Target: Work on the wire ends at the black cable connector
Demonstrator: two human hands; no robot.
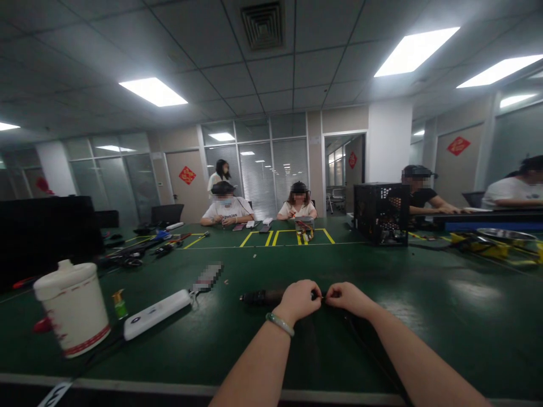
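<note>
A dark, cylindrical electric screwdriver [262,297] lies sideways above the green table, its narrow tip pointing left. My left hand [298,299], with a bangle at the wrist, is closed around its right end. Just to the right, my right hand [350,300] pinches a small plug at the end of a black cable [368,346]. The fingertips of both hands nearly meet there. Fingers hide most of the plug, so whether it sits in the screwdriver's end I cannot tell. The cable runs down beside my right forearm to the table's front edge.
At left stand a lidded white cup [76,311], a small green bottle [120,305] and a white power bank [156,315]. Cables and tools [139,249] lie beyond. A black computer case [380,215] stands back right. Several people sit around the green table [445,333]; one stands behind.
</note>
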